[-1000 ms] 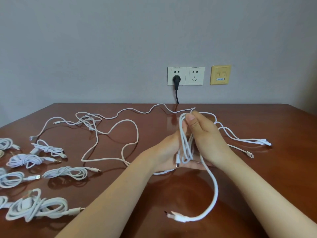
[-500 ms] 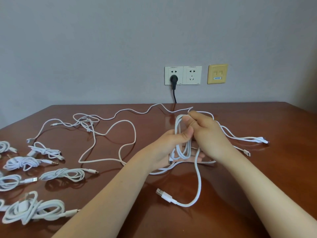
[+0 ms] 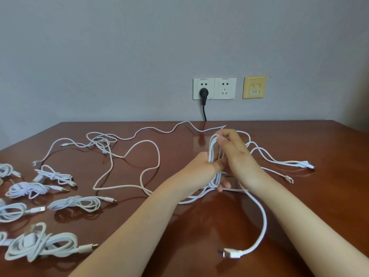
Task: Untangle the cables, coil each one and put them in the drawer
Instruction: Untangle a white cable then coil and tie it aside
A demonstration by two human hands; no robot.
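At the table's middle my left hand (image 3: 201, 169) holds a bundle of loops of a white cable (image 3: 213, 150) upright. My right hand (image 3: 236, 154) pinches the top of those loops with curled fingers. The cable's free tail hangs down to a USB plug (image 3: 231, 253) near the front edge. A loose tangle of white cables (image 3: 127, 154) sprawls over the table to the left and behind. Several coiled white cables (image 3: 40, 246) lie in rows at the left edge. No drawer is in view.
The brown wooden table (image 3: 309, 206) runs back to a grey wall. Wall sockets (image 3: 214, 88) carry a black plug (image 3: 203, 93) and cord. A multi-head cable end (image 3: 305, 164) lies at the right.
The hanging tail swung: its USB plug rose to the left, then dropped back lower and to the right. My right hand stays pinching the top of the loops.
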